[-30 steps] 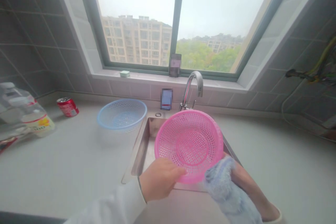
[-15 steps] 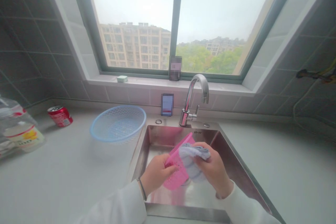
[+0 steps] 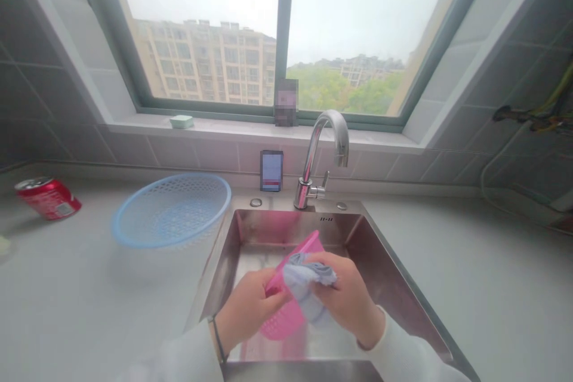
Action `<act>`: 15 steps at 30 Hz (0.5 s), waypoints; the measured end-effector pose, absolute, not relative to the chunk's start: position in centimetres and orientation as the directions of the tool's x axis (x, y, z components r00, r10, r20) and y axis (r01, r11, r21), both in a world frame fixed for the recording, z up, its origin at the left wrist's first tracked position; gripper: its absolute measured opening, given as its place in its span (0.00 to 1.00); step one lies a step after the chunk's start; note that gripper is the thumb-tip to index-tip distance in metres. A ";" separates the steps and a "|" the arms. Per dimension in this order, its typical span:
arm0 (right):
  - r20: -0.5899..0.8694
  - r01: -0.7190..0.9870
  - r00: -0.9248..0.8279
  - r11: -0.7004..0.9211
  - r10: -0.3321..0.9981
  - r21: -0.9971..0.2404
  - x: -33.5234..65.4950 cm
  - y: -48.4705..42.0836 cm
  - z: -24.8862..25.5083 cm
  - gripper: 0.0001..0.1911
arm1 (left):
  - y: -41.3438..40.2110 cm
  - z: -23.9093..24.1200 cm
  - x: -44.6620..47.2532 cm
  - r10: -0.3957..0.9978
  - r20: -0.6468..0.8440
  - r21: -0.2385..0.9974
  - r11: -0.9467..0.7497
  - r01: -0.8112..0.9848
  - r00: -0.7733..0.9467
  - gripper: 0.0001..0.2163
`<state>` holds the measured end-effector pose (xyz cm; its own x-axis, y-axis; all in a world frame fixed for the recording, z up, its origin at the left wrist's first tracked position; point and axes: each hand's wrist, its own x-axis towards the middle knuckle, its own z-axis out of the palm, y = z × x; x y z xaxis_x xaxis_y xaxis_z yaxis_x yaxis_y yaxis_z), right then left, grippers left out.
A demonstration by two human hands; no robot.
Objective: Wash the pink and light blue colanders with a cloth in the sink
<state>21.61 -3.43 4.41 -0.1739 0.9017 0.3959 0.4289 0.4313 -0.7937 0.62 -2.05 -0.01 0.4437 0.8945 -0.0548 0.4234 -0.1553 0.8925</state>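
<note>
Gripping the pink plastic colander (image 3: 278,323) on edge, tilted inside the stainless steel sink (image 3: 380,262), my left hand (image 3: 248,311) closes narrowly around its rim. My right hand (image 3: 345,299) clamps a folded blue cloth (image 3: 304,286) against it. On the white counter (image 3: 89,304) to the left sit a pale blue colander (image 3: 134,237) and a red soda can (image 3: 48,197).

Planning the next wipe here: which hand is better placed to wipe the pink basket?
Probably the right hand: it holds the blue cloth against the pink basket. The left hand grips the basket's edge, steadying it over the sink, so it seems better left holding.
</note>
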 end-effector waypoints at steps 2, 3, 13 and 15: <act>0.403 0.478 -0.128 0.412 0.906 -0.776 22.6 -3.0 4.2 0.14 | -2.3 0.2 0.4 0.893 -0.072 0.893 -0.140 0.428 0.444 0.13; 0.390 0.516 -0.036 0.351 0.920 -0.781 23.7 -2.4 4.1 0.16 | -2.4 0.2 0.4 0.895 -0.083 0.895 -0.127 0.428 0.438 0.12; 0.406 0.475 -0.090 0.397 0.910 -0.785 22.7 -3.4 3.6 0.19 | -2.4 0.0 1.0 0.904 -0.061 0.915 -0.118 0.385 0.424 0.11; 0.418 0.431 -0.266 0.495 0.869 -0.754 20.9 -4.2 3.6 0.17 | -2.3 0.2 1.0 0.900 -0.018 0.925 -0.150 0.348 0.436 0.11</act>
<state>20.86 -4.23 3.62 -0.2655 0.8686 0.4184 0.4312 0.4952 -0.7542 1.02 -2.30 0.19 0.4363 0.8996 -0.0178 0.3479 -0.1504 0.9254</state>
